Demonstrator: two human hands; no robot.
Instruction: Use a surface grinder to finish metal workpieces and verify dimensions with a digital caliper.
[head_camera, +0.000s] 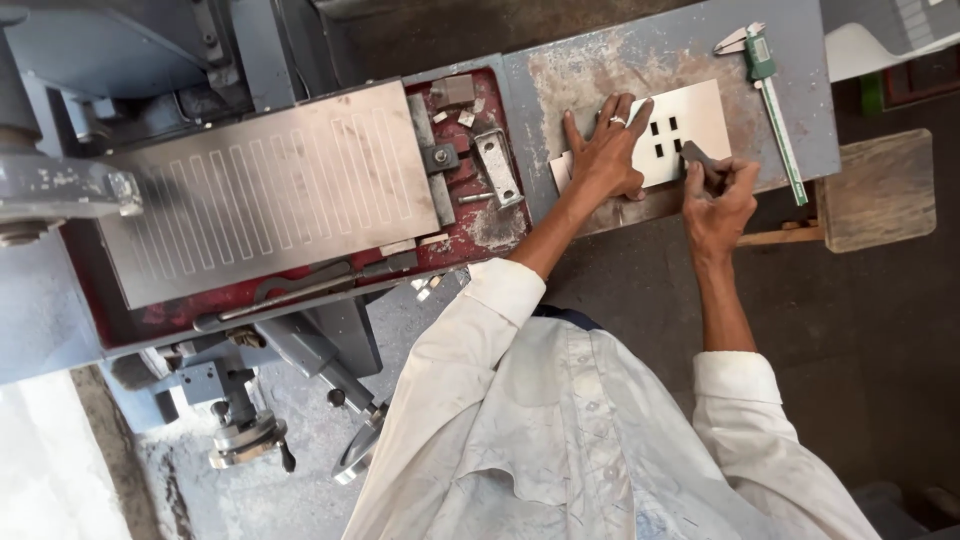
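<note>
While the pale rectangular metal plate with small square cut-outs (690, 120) lies on the worn grey steel table (800, 130) | left hand (605, 150) spread flat, pinning it | right hand (718, 195) closed on a small dark block (700, 160) (set at the plate's near edge); the edge appears partly worked; remainder cannot be judged.

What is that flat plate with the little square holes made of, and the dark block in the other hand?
The plate under the left hand looks like metal, probably steel: pale, smooth and slightly shiny, with sharply cut holes. The small block in the right hand is dull dark grey and rough-looking; it may be an abrasive stone or plain metal, hard to tell.
</note>
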